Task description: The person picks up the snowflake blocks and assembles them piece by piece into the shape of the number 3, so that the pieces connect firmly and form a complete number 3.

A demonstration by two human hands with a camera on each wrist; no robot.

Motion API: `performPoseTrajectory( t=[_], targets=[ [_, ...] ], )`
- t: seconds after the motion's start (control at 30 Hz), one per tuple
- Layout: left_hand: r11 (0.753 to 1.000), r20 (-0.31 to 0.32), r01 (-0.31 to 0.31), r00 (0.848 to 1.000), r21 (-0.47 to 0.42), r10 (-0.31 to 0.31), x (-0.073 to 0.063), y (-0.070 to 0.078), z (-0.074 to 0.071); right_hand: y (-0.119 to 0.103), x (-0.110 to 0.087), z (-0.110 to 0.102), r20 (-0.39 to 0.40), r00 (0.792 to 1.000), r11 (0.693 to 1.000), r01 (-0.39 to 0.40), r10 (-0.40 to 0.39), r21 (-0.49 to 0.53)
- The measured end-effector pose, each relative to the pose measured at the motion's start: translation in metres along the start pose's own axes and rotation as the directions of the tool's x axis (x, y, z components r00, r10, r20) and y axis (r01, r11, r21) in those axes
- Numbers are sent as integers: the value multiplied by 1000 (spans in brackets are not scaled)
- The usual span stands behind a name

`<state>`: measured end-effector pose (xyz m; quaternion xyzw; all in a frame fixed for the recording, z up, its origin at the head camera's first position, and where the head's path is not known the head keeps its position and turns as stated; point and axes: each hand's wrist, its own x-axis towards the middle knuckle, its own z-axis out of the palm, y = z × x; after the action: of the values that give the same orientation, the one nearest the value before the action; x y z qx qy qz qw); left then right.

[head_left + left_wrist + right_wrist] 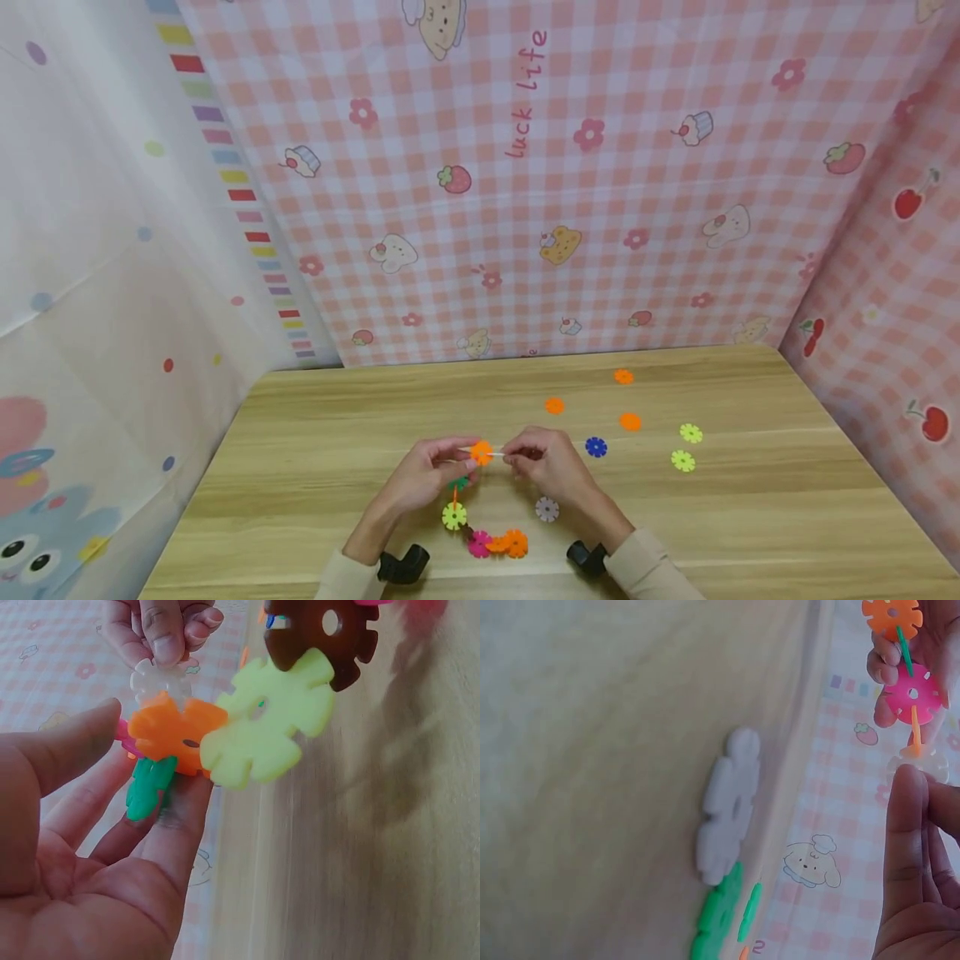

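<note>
My left hand holds a chain of slotted plastic snowflake discs, its fingers around a pink disc and a green disc. From there the chain runs through an orange disc, a yellow-green disc, a brown disc and a magenta disc to orange discs near the table's front. Thumb and fingers of my right hand pinch a white translucent disc. An orange disc stands between the hands, seemingly slotted into the white one; fingers partly hide the joint.
On the wooden table, a pale grey disc lies below my right hand. Farther right and back are a blue disc, yellow-green discs and several loose orange discs. A checked cloth hangs behind the table.
</note>
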<state>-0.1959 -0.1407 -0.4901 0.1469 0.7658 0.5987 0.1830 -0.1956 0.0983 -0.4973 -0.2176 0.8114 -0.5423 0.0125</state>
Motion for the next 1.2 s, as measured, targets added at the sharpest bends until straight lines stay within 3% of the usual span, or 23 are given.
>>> performPoseTrajectory(
  t=[0.2,0.43,0.6,0.8,1.0,1.2],
  targets=[
    [1000,-2,-9,1000,9,9,-1,2,0,0,-2,-5,-1,999,999,-34,34,-3],
    [999,-15,-17,1000,42,18,0,-3,-3,18,-5,-31,34,992,992,-122,121,27],
    [999,-23,-4,1000,36,5,1,-6,-6,26,-9,-49,112,985,989,-124,133,-84],
    [999,-13,3,1000,53,-3,1,-7,-8,29,-15,-60,272,941,969,-152,202,-194],
    [999,9,19,1000,35,-19,3,-6,-6,29,-18,-61,299,933,962,-133,202,-237],
    [999,-35,43,998,21,-42,4,-4,-1,28,-21,-61,309,924,953,-142,224,-266]
  ],
)
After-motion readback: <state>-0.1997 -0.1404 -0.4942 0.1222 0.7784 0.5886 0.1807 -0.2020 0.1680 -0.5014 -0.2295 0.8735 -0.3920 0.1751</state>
